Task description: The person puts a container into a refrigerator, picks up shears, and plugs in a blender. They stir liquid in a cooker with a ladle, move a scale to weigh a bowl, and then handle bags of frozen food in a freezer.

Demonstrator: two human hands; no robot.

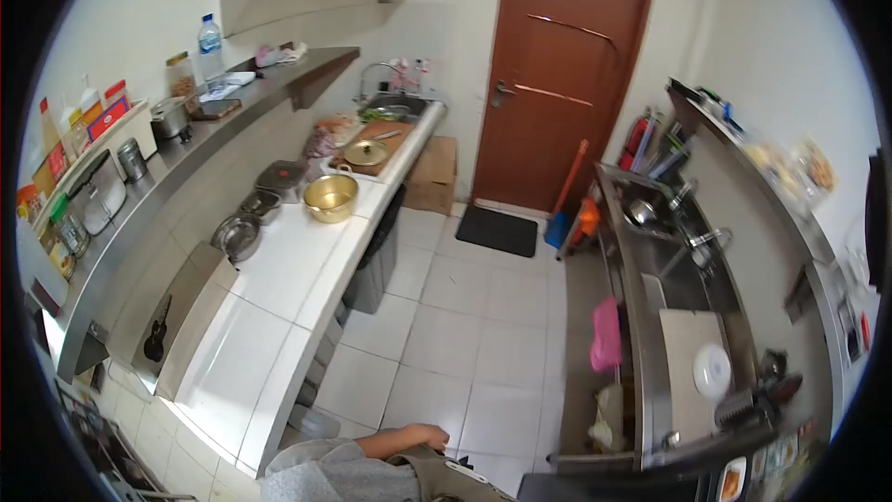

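Observation:
My left hand (426, 437) shows at the bottom centre, at the end of a bent forearm that leaves a grey sleeve (339, 474). It is in front of my body, close to a brown apron (446, 481). Its fingers point down and are mostly hidden, so I cannot make out whether they hold anything. My right hand is out of the picture. Farther off on the white tiled counter (269, 270) stand a gold-coloured pot (331, 200), a metal bowl (237, 237) and a lidded pan (366, 156) on a wooden board.
Tiled floor (446, 335) runs between the left counter and the steel sink unit (655, 316). A brown door (562, 74) and a black mat (497, 231) are at the far end. A grey bin (372, 279) stands beneath the counter. Shelves (214, 121) line the walls.

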